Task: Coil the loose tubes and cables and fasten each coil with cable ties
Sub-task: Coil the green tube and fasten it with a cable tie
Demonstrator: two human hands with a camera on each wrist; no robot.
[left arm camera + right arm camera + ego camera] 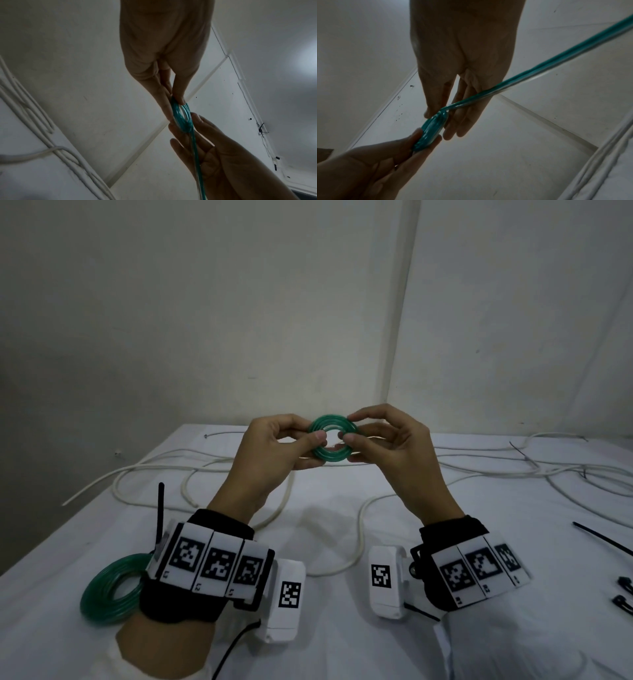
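A small coil of green tube [333,440] hangs in the air above the table, held between both hands. My left hand [313,436] pinches its left side with thumb and fingers, and my right hand [349,428] pinches its right side. In the left wrist view the coil [181,116] is seen edge-on, with a loose tail [195,155] running down across the right palm. In the right wrist view the coil [431,129] sits between the fingertips and the tail [539,71] runs off to the upper right.
A larger green coil [109,590] lies on the white table [308,515] by my left wrist. Loose white cables [171,467] sprawl across the far half of the table. Black cable ties [603,539] lie near the right edge. Walls stand close behind.
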